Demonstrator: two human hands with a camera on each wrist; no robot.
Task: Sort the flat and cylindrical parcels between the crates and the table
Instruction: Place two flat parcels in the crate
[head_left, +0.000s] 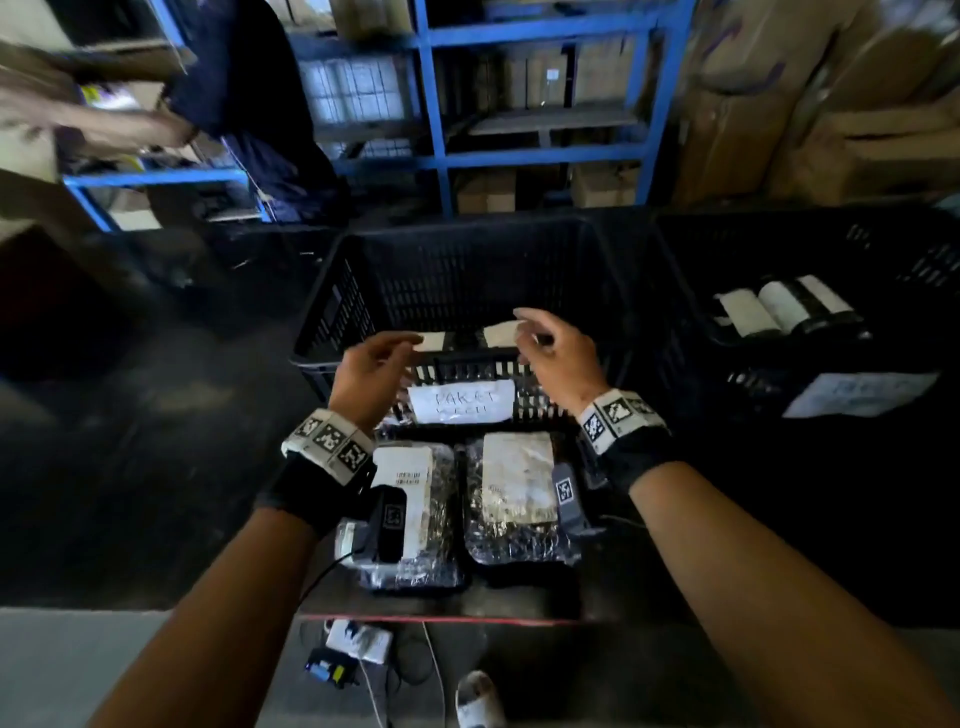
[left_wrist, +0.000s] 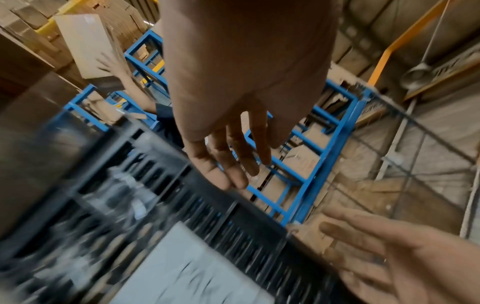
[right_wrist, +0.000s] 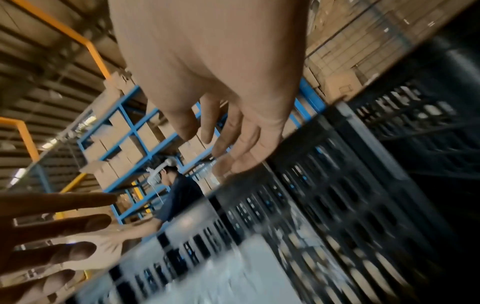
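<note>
The big black slatted plastic crate (head_left: 467, 270) fills the centre, its near rim at 12 o'clock from both hands. A second black slatted crate (head_left: 810, 249) stands at 3 o'clock and holds black-and-white cylindrical parcels (head_left: 784, 306). On the dark table (head_left: 156, 467), at 6 o'clock from the hands, lie two flat bubble-wrapped parcels with white labels, one under the left wrist (head_left: 415, 499) and one under the right (head_left: 519, 488), their long axes running 12 to 6. The left hand (head_left: 371, 371) and right hand (head_left: 558, 358) hover over the near rim, fingers relaxed and spread, holding nothing. Each flat parcel lies directly back from its own hand, so neither hand is clearly nearer. Inside the central crate only white patches (head_left: 498, 332) show past the fingers; what they belong to cannot be told. The wrist views are motion-blurred, and the label on the crate (head_left: 462, 402) is only partly legible.
</note>
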